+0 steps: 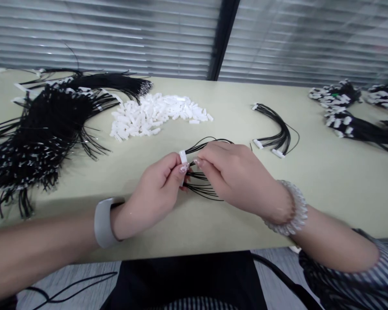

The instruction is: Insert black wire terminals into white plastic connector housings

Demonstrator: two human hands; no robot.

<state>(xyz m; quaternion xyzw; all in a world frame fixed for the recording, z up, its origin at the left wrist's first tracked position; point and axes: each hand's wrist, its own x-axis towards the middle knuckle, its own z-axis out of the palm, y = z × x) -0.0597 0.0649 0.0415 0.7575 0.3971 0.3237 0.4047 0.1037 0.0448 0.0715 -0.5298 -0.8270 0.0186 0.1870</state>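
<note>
My left hand (163, 181) pinches a white plastic connector (183, 156) between thumb and fingers, above the near part of the table. Several thin black wires (200, 188) run from the connector toward the right. Close beside it, my right hand (236, 172) has its thumb and index finger pressed together on a black wire at the connector's face. The far ends of the wires are hidden behind my right hand. Whether the pinched wire's tip is inside the connector, I cannot tell.
A big heap of black wires (48, 129) covers the table's left side. Beside it lies a pile of white connectors (155, 114). One wire harness (278, 129) rests right of centre, with bundled harnesses (345, 116) at the far right. Window blinds (100, 34) stand behind the table (330, 193).
</note>
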